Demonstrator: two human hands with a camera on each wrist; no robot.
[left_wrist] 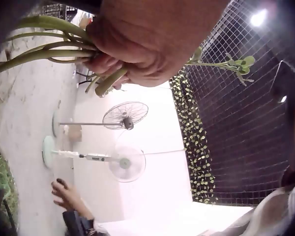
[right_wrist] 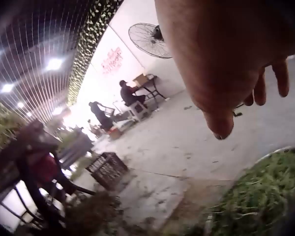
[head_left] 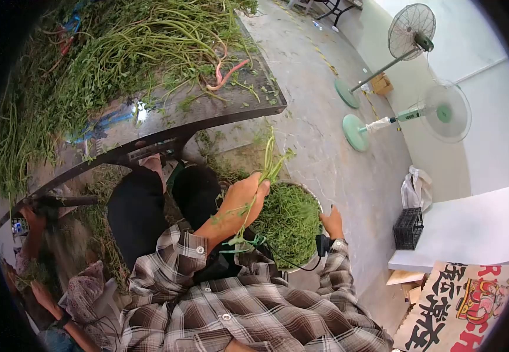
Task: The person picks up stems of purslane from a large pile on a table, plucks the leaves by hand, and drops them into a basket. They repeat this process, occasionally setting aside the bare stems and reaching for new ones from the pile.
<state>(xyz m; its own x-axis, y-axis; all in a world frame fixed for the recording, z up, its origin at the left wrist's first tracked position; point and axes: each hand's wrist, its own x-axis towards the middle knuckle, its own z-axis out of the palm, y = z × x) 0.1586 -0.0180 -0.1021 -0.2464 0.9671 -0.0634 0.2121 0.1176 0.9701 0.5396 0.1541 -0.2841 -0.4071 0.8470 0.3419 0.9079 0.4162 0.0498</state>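
My left hand (head_left: 241,202) grips a small bunch of green leafy stems (head_left: 271,161) over my lap. Close up in the left wrist view, the fingers of this hand (left_wrist: 142,42) curl round several thick stems (left_wrist: 44,51), and a leafy sprig (left_wrist: 236,64) pokes out on the other side. Beside my legs on the floor stands a round basin filled with picked greens (head_left: 292,220). By its right rim is my right hand (head_left: 332,223), holding nothing. From the right wrist, that hand (right_wrist: 231,64) shows relaxed fingers above the floor, near the greens (right_wrist: 265,196).
A dark table (head_left: 219,108) heaped with long green stems (head_left: 143,47) stands ahead on the left. Another person's arm (head_left: 49,299) is at lower left. Two standing fans (head_left: 411,32) are by the right wall. A black crate (right_wrist: 107,169) sits on the floor.
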